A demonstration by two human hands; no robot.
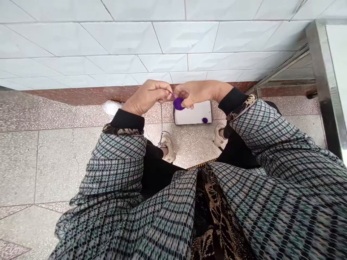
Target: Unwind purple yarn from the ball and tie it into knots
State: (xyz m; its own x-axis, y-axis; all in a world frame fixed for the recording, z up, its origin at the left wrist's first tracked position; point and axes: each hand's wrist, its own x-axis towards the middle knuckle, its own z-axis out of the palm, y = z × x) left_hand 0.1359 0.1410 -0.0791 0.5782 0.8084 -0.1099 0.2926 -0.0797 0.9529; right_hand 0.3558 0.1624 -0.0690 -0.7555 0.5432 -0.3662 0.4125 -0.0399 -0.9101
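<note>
In front of the tiled wall, my right hand (195, 92) is closed around a small ball of purple yarn (178, 104). A strand of yarn (172, 94) runs from the ball to my left hand (151, 95), whose thumb and fingers are pinched on it. Below my left hand a dark strand hangs down to the floor by one shoe. Under my right hand lies a flat white box (189, 115) with dark edges. On its front right corner sits a smaller purple ball (205, 120).
A white bundle (111, 107) lies on the floor behind my left wrist. My shoes (168, 148) flank the box on the speckled floor (59, 159). A metal-framed table (322, 72) stands at the right. The white tiled wall (121, 38) rises ahead.
</note>
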